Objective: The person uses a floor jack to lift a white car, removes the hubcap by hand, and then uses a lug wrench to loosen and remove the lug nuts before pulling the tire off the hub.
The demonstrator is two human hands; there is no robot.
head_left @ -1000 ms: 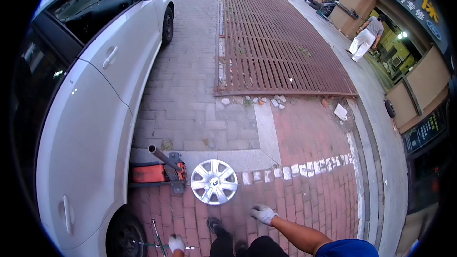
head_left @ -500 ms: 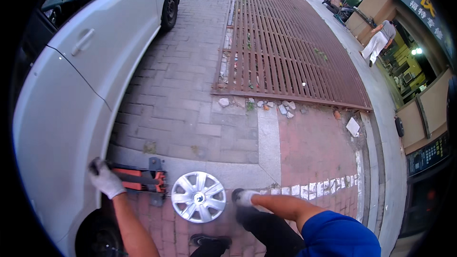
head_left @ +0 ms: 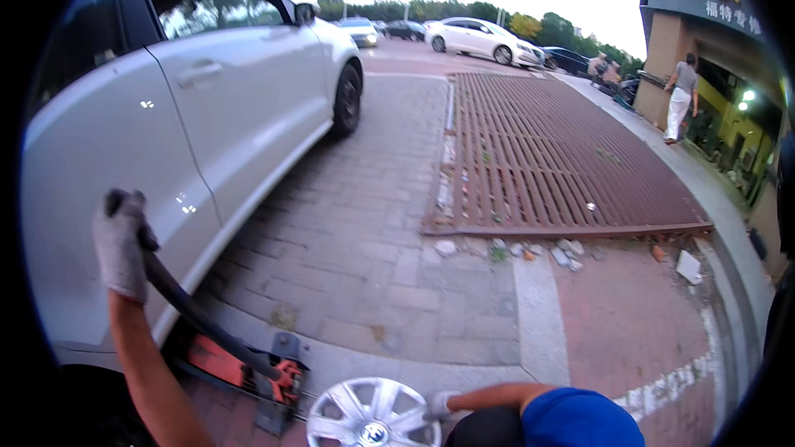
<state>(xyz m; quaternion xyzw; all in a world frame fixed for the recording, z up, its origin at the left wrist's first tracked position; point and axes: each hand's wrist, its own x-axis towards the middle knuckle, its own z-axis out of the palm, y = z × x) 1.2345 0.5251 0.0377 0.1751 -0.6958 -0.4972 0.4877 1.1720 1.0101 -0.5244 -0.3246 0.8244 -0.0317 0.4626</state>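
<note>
White car [head_left: 166,165]: fills the left side, parked on brick paving.
Rust-brown grate [head_left: 555,157]: set in the paving, well right of the car.
Orange jack [head_left: 240,364]: on the ground under the car's sill, beside the rear wheel.
Hubcap [head_left: 373,414]: silver, flat on the paving just right of the jack.
Handle [head_left: 199,314]: dark bar rising from the jack toward the left.
Left hand [head_left: 120,244]: gloved, fingers wrapped around the handle's top.
Right hand [head_left: 439,406]: gloved, at the hubcap's rim; grip apparently loose, cannot tell.
</note>
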